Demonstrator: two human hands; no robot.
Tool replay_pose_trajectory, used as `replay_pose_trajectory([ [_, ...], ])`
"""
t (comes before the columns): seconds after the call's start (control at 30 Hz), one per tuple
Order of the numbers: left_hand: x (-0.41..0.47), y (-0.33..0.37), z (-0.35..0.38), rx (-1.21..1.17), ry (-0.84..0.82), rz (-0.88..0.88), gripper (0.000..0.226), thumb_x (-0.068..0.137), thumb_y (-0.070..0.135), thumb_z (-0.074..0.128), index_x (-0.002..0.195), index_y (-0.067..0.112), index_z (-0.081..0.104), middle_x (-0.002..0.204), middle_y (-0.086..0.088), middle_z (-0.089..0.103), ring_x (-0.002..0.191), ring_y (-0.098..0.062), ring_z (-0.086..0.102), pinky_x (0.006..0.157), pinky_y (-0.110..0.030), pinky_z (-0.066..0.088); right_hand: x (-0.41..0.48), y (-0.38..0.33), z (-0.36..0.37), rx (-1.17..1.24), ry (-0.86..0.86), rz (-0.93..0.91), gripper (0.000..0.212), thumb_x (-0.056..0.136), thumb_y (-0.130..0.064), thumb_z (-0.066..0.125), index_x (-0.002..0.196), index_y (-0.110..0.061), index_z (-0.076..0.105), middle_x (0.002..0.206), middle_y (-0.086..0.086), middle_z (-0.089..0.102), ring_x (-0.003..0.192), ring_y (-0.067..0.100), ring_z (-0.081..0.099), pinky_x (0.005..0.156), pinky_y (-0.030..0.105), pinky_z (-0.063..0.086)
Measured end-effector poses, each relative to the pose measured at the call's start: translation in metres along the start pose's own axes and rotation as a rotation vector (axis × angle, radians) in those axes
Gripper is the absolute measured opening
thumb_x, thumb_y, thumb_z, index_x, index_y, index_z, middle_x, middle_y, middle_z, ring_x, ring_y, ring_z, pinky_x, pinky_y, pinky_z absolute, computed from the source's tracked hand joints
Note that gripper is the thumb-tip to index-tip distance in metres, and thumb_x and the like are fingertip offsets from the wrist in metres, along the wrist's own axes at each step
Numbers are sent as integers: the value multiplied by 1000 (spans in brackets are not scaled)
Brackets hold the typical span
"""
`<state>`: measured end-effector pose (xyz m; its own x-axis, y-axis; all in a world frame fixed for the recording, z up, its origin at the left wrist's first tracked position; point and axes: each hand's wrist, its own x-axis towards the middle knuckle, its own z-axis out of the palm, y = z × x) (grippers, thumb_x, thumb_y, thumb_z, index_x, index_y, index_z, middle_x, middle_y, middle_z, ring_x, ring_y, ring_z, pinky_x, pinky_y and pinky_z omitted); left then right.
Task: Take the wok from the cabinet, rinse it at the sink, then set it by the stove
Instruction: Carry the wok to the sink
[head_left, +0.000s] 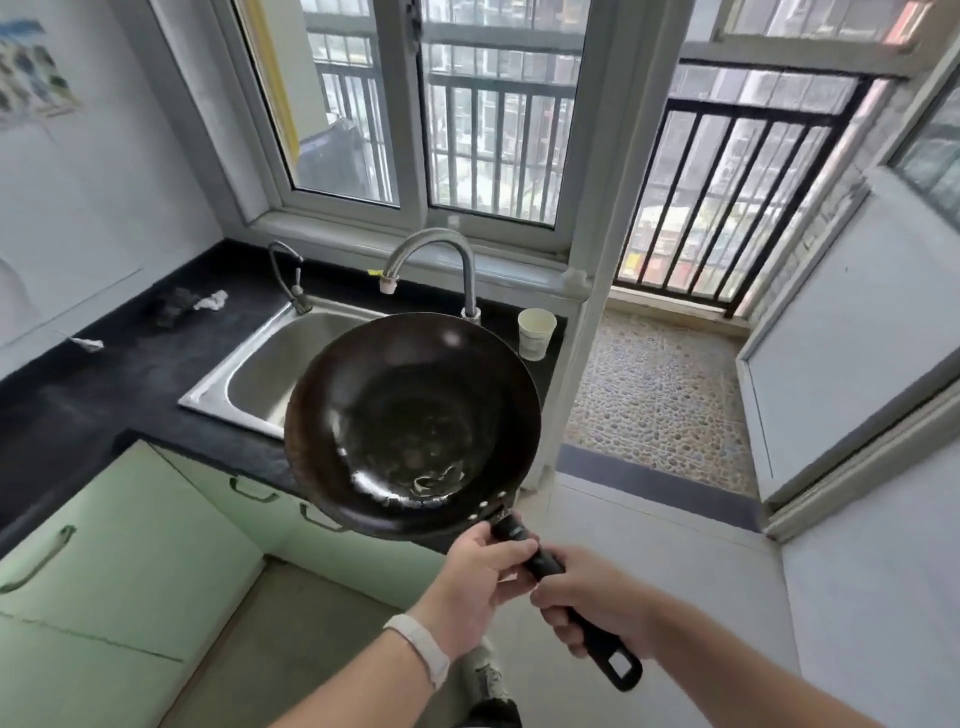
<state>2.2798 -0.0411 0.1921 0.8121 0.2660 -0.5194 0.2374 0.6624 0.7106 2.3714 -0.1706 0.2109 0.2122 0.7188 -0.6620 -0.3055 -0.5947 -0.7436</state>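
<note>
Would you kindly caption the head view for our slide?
The left hand and right hand grip the handle of the wok, held near the sink.

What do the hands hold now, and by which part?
The wok, by its black handle: the left hand grips it near the bowl, the right hand grips it further back, toward the loop end.

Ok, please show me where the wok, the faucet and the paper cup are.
wok (415, 415), head view, on the dark inner bowl.
faucet (434, 237), head view, top of its curved neck.
paper cup (535, 343), head view, on its white side wall.
</note>
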Motion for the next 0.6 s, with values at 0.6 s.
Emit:
replay_pose_trajectory([
  [0.6, 131, 65, -45, -261, 135, -23, 30, 94, -7, 55, 123, 3, 54, 99, -16, 65, 82, -24, 73, 69, -34, 58, 139, -102, -67, -147, -111, 163, 25, 83, -1, 51, 106, -10, 51, 57, 5, 50, 45, 16, 44, 43, 25, 39],
])
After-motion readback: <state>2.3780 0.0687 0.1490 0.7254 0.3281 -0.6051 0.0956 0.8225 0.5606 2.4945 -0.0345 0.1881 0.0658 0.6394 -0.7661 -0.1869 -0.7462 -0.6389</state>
